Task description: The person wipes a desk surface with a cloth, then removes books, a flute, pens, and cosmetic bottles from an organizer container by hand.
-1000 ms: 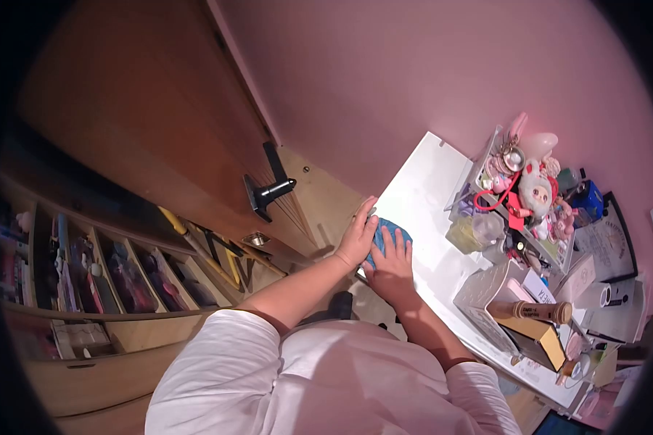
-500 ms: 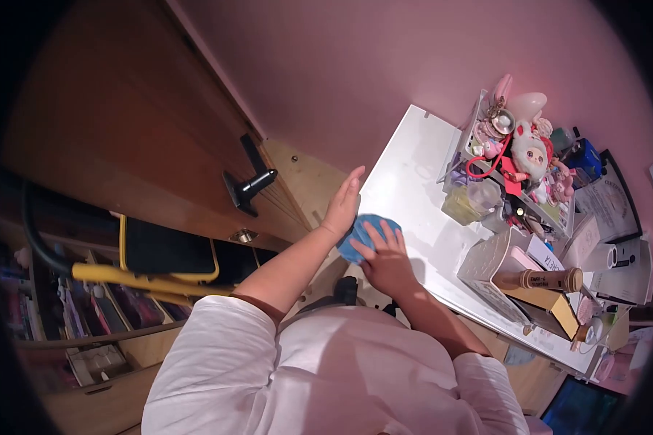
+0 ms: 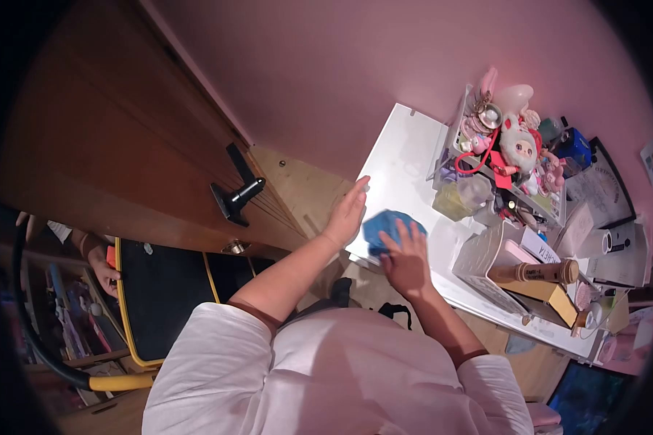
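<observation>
A crumpled blue cloth [image 3: 389, 226] lies against the white desk top [image 3: 406, 156], near its left front corner. My right hand [image 3: 408, 262] holds it down there, fingers spread over the cloth. My left hand [image 3: 349, 214] is open at the desk's left edge, its fingers straight and close together. Nothing shows in the left hand.
Clear organizers with a plush toy [image 3: 519, 148] and trinkets stand on the desk, beside a white file box [image 3: 479, 254]. A wooden door [image 3: 123, 130] with a black handle is left. Another person's hand [image 3: 106, 274] touches a yellow-framed step ladder [image 3: 168, 290].
My right hand and the cloth have moved right, from the desk's edge onto its top. At the left, another person's hands have come into view and the step ladder has shifted.
</observation>
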Demonstrator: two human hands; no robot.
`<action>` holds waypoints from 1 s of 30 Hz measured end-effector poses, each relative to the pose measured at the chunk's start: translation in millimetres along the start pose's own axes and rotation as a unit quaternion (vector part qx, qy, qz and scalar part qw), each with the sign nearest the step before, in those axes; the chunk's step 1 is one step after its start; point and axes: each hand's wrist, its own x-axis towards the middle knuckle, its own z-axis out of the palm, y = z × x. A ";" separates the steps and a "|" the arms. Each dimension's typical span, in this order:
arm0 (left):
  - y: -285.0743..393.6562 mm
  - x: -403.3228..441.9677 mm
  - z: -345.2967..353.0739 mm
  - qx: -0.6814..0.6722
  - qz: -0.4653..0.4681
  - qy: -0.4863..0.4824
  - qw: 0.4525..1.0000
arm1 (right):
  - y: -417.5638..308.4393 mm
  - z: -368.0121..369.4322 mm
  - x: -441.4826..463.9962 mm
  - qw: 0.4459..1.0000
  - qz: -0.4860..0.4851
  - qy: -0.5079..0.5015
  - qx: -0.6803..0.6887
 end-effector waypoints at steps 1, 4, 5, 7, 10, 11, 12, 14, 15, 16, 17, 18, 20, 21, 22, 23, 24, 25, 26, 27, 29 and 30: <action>3.7 -1.3 0.4 0.004 0.001 -0.003 1.000 | 4.6 -1.9 -2.7 1.000 0.026 0.001 -0.017; 4.5 -5.2 1.1 0.018 0.005 0.003 1.000 | 4.1 11.9 20.1 0.996 0.021 0.077 -0.032; 2.5 -3.7 1.4 0.027 0.005 0.011 1.000 | 4.4 14.2 41.9 0.996 0.033 0.081 -0.033; -4.2 -2.7 2.7 0.037 0.040 0.035 0.998 | 6.1 27.4 83.1 0.993 0.033 0.103 -0.046; -1.2 -7.1 0.2 0.035 0.044 0.072 0.996 | -5.7 38.3 95.3 0.994 -0.035 0.089 -0.044; 0.0 -7.2 -0.6 0.032 0.035 0.082 0.995 | -9.6 38.7 85.4 0.994 -0.073 0.061 -0.045; 2.1 -5.7 -0.8 0.028 0.027 0.093 0.995 | -12.7 37.7 69.5 0.993 -0.112 0.033 -0.033; 10.9 -8.4 -3.7 0.032 0.004 0.094 0.995 | -11.5 28.7 41.2 0.988 -0.152 -0.015 -0.009; 13.2 -12.1 -6.0 0.036 -0.011 0.092 0.995 | -5.0 18.3 28.8 0.988 -0.151 -0.033 0.005; 11.9 -14.0 -7.5 0.027 -0.025 0.084 0.996 | 0.6 12.5 22.3 0.987 -0.150 -0.050 0.019; 12.2 -14.8 -6.4 0.028 -0.020 0.085 0.996 | 5.2 13.4 25.8 0.994 -0.110 -0.024 0.005; 12.9 -16.2 -4.1 0.028 -0.016 0.083 0.996 | 10.6 15.7 35.4 0.998 -0.067 0.003 -0.008; 8.6 -16.9 5.3 0.011 -0.011 0.080 0.997 | 10.0 16.3 54.8 0.999 0.002 0.035 -0.013; 10.9 -16.5 10.8 0.007 -0.010 0.075 0.997 | 4.8 20.8 60.5 0.999 -0.001 0.044 -0.031; 14.8 -15.8 16.1 0.004 -0.007 0.070 0.998 | 2.8 24.0 59.5 0.998 -0.030 0.032 -0.033; 17.9 -15.3 21.5 0.000 -0.006 0.064 0.998 | 4.0 24.7 55.9 0.997 -0.059 0.020 -0.035; 19.5 -13.6 26.1 0.006 -0.001 0.061 0.998 | 7.9 21.4 47.4 0.997 -0.079 0.008 -0.025; 20.5 -11.3 29.5 0.012 0.004 0.059 0.998 | 11.1 17.1 34.4 0.995 -0.099 -0.003 -0.015; 21.4 -9.9 33.3 0.018 0.008 0.058 0.998 | 13.6 12.5 20.5 0.993 -0.120 -0.016 -0.005; 19.9 -9.2 37.3 0.022 0.006 0.054 0.998 | 16.5 6.4 6.8 0.993 -0.115 -0.011 0.006; 15.7 -8.8 44.2 0.030 0.004 0.047 0.998 | 26.4 -5.3 -21.5 0.994 -0.108 0.001 0.027; 18.7 -9.3 47.6 0.049 0.008 0.047 0.998 | 33.5 -7.6 -34.8 0.993 -0.111 0.013 0.033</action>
